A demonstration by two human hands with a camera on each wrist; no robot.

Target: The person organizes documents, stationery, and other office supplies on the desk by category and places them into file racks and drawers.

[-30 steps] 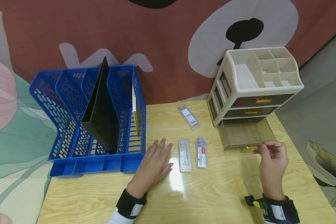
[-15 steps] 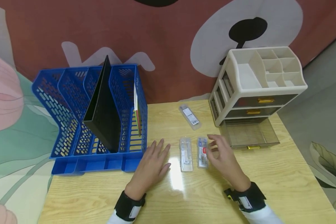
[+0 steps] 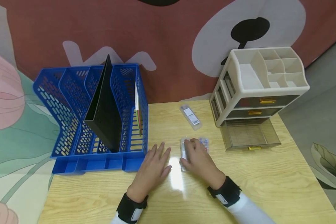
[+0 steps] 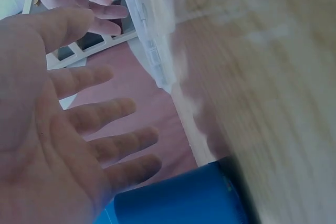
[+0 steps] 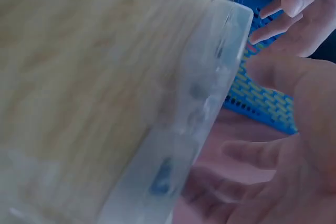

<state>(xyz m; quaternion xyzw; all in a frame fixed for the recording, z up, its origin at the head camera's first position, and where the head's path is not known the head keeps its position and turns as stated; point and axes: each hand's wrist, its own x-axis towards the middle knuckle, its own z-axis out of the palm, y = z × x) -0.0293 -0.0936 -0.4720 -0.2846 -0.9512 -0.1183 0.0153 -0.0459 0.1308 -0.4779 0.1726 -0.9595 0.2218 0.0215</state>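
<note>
My right hand is over a clear plastic case lying on the table, its fingers spread about the case with a gap between thumb and forefinger in the right wrist view. Beside it, partly covered by that hand, lies a second clear case with blue bits inside. My left hand rests on the table by the blue rack's front corner, fingers extended and holding nothing. Farther back lies a third, frosted case with a white barcode label.
At left stands a blue desk rack with a black folder and thin booklets upright in it. A white drawer organizer stands back right, its clear bottom drawer pulled out toward the table's front.
My right hand has let go of the bottom drawer's handle and moved left, past the second case, to the left-hand clear case. The left hand has stayed in place.
</note>
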